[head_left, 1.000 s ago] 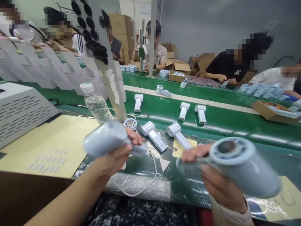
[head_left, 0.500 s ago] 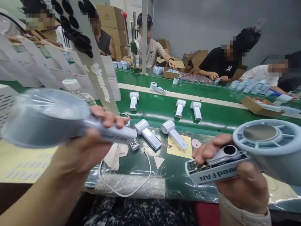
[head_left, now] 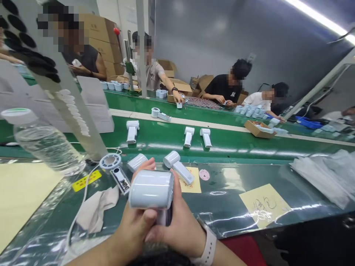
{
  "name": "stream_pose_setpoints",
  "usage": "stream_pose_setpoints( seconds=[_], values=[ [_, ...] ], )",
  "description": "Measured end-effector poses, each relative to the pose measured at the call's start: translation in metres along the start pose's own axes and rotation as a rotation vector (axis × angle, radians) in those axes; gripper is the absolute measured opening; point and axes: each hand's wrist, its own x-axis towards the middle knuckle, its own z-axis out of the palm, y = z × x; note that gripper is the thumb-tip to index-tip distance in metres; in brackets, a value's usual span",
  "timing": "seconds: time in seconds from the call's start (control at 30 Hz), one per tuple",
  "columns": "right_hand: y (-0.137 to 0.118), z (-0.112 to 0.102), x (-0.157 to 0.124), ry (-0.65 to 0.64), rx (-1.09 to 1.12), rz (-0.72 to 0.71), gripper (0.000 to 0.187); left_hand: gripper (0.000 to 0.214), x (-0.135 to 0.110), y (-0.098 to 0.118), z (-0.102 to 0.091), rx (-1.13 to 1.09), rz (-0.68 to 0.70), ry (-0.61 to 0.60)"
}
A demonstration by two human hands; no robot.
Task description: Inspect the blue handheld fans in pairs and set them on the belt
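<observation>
A light blue handheld fan [head_left: 151,189] with a shiny film over its round head is held upright between my two hands, low in the middle of the view. My left hand [head_left: 135,223] closes round its left side, thumb across the front below the head. From the right, my right hand [head_left: 180,221] wraps the handle and head. Most of the handle is hidden by my fingers; a dark strip shows beside it. Just beyond my hands lie two more fans, one partly covered [head_left: 137,162] and one whole [head_left: 179,168]. To the left rests a fan with its circuit board exposed [head_left: 120,179].
A water bottle [head_left: 44,142], a beige cloth [head_left: 98,208] and a white cable [head_left: 83,207] are at left. Several fans lie on the green conveyor [head_left: 161,136]. A slanted post [head_left: 74,107] rises at left. Yellow notes [head_left: 264,205] and plastic bags [head_left: 324,177] lie right. Co-workers sit opposite.
My hands, apart with a fan in each, have come together round one visible fan. The second fan cannot be made out. The view has turned right.
</observation>
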Motion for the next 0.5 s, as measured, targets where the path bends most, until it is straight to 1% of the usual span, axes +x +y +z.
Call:
stream_pose_setpoints(
  seconds=[0.03,0.07,0.1,0.13,0.17,0.2,0.23,0.27,0.3,0.33,0.37,0.4,0.47,0.5],
  values=[
    [-0.002,-0.014,0.003,0.035,-0.082,0.009,0.130,0.079,0.000,-0.005,0.002,0.076,-0.021,-0.016],
    [-0.005,-0.035,0.007,0.090,-0.199,0.027,0.123,0.075,-0.001,-0.010,0.002,0.155,-0.044,-0.034],
    [-0.008,-0.063,0.010,0.142,-0.352,0.060,0.116,0.070,-0.001,-0.015,-0.001,0.238,-0.060,-0.045],
    [-0.012,-0.095,0.013,0.216,-0.525,0.123,0.107,0.063,-0.002,-0.019,-0.006,0.332,-0.058,-0.044],
    [-0.015,-0.131,0.014,0.292,-0.750,0.228,0.100,0.057,-0.003,-0.024,-0.013,0.438,-0.032,-0.031],
    [-0.018,-0.167,0.013,0.342,-0.982,0.388,0.094,0.052,-0.003,-0.028,-0.022,0.547,0.011,-0.006],
    [-0.020,-0.203,0.010,0.395,-1.071,0.487,0.091,0.046,-0.004,-0.034,-0.033,0.653,0.069,0.028],
    [-0.021,-0.236,0.005,0.442,-1.126,0.557,0.088,0.042,-0.004,-0.040,-0.043,0.741,0.125,0.064],
    [-0.021,-0.264,-0.002,0.482,-1.176,0.626,0.082,0.038,-0.005,-0.046,-0.054,0.812,0.182,0.101],
    [-0.019,-0.287,-0.010,0.511,-1.220,0.680,0.071,0.035,-0.006,-0.054,-0.063,0.868,0.244,0.130],
    [-0.017,-0.305,-0.018,0.532,-1.260,0.728,0.056,0.033,-0.007,-0.061,-0.071,0.917,0.298,0.143],
    [-0.013,-0.318,-0.025,0.549,-1.298,0.771,0.044,0.032,-0.008,-0.068,-0.077,0.959,0.341,0.145],
    [-0.007,-0.332,-0.033,0.589,-1.390,0.829,0.032,0.031,-0.010,-0.079,-0.085,1.020,0.368,0.132],
    [-0.005,-0.335,-0.033,0.618,-1.443,0.843,0.031,0.031,-0.011,-0.082,-0.086,1.041,0.357,0.111]
  ],
)
